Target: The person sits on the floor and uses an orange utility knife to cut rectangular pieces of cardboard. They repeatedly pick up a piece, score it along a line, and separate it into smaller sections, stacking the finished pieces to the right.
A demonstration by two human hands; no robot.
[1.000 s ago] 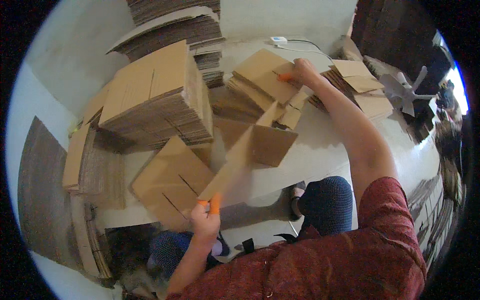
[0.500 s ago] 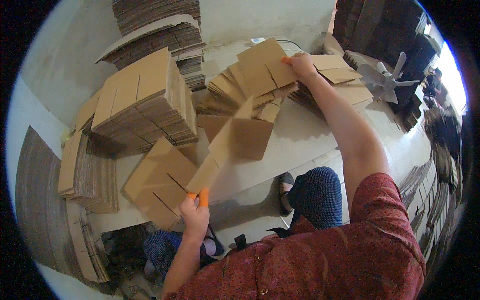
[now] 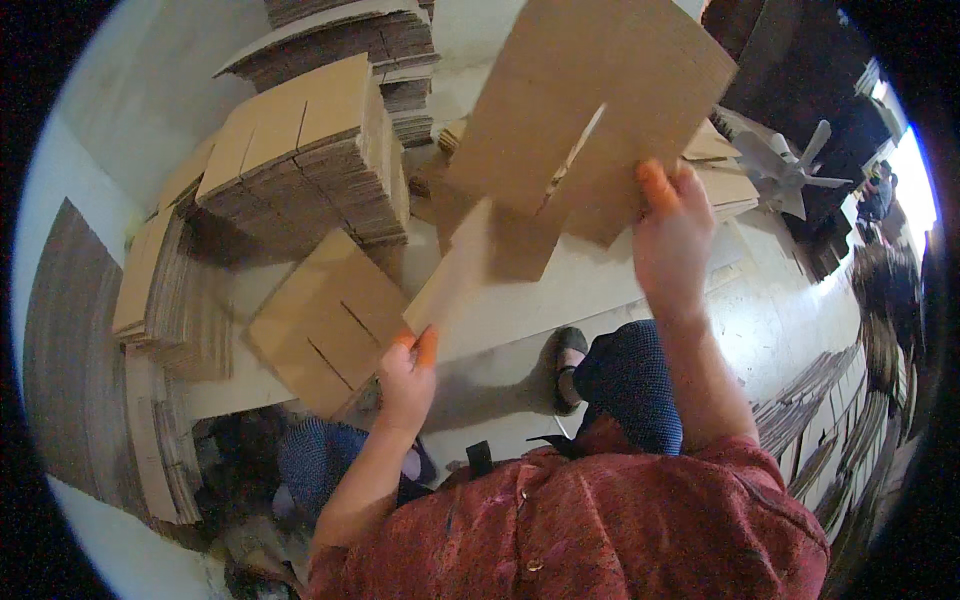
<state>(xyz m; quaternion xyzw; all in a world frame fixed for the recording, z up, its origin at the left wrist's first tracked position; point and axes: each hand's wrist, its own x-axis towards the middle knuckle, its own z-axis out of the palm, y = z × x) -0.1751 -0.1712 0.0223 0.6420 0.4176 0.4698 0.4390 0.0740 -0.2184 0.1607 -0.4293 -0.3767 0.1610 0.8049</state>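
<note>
Now the right hand (image 3: 672, 232) has lifted a slotted cardboard sheet (image 3: 600, 95) off the far pile, fingers pinching its edge. Meanwhile the left hand (image 3: 408, 378) still pinches a narrower cardboard strip (image 3: 455, 275) below it, so both pieces meet above the floor (image 3: 640, 290), beside stacked cardboard (image 3: 310, 150).

cardboard stacks (image 3: 310, 150), fan (image 3: 790, 165), floor (image 3: 770, 320)

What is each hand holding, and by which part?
Left hand grips a folded cardboard piece at its lower end; right hand holds a slotted cardboard sheet by its lower right edge.
</note>
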